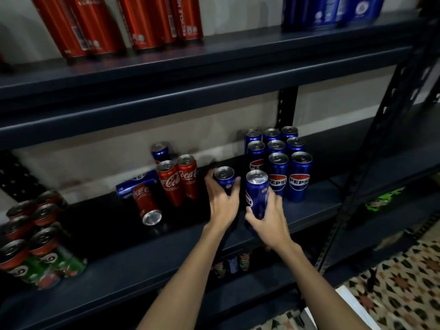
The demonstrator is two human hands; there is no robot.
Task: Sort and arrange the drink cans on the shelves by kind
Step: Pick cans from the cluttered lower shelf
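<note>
Left hand [222,201] wraps one blue Pepsi can [225,179], right hand [269,219] grips another Pepsi can [257,194], both upright on the middle shelf [166,248] w/ the Pepsi block [285,163] just beside.

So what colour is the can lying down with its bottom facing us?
Red, with white writing; the fallen can shows best in the head view.

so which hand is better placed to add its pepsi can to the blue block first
Right. The right hand grips a Pepsi can right beside the Pepsi block; the left hand and its can sit farther left.
</note>
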